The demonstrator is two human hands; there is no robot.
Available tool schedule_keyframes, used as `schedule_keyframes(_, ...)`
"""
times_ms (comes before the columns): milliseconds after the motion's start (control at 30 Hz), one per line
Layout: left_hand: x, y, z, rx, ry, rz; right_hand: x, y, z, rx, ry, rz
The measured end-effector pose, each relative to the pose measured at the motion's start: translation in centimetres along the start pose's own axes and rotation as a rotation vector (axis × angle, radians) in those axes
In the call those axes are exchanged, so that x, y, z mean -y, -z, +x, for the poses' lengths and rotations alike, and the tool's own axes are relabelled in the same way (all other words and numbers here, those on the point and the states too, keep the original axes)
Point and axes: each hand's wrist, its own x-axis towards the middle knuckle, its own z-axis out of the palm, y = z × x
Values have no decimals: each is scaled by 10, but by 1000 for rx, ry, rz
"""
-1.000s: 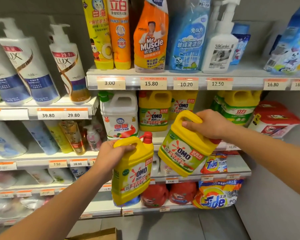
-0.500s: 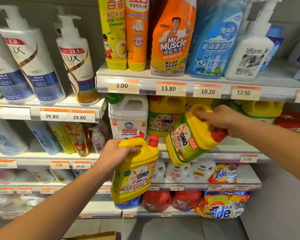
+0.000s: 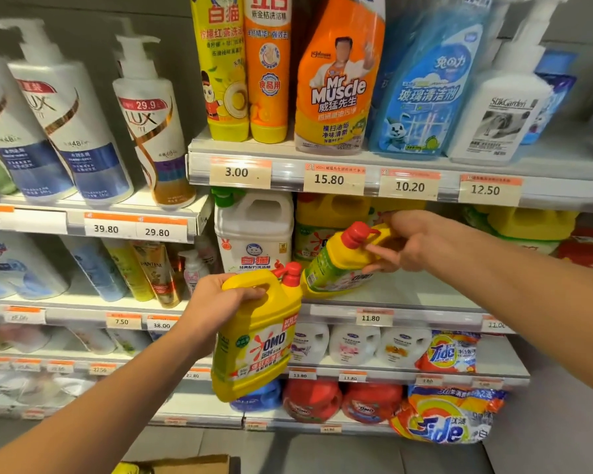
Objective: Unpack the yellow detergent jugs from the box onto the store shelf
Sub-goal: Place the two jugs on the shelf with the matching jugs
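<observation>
Since half second ago, my right hand (image 3: 403, 246) has tipped its jug (image 3: 339, 265) onto shelf (image 3: 408, 292), base touching, fingers loosening round handle. Left hand (image 3: 216, 307) clenched on second jug (image 3: 255, 340), hanging below shelf edge. Box (image 3: 185, 465) contents mostly hidden.

Four yellow detergent jugs show: one in the left hand (image 3: 216, 309), one tilted at the right hand (image 3: 411, 244), two more standing behind on the shelf. Three white pump bottles stand at upper left, one white jug beside the yellow ones, and two Tide bags lie lower right.
</observation>
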Motion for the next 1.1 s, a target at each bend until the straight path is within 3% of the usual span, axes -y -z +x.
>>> schedule_keyframes(67,2,3,-1,-9,8,-6,-2,-6,7,47,-35,349)
schedule_keyframes(133,4,5,-1,-5,10,-3,-2,-16,7,65,-47,475)
schedule_keyframes(567,23,-5,-6,28,38,49,4,-40,-1,118,-31,192)
schedule_keyframes(833,29,-14,-6,40,46,83,0,-53,-8,30,77,554)
schedule_keyframes(1100,35,-25,-5,57,52,88,0,-50,-5,102,86,581)
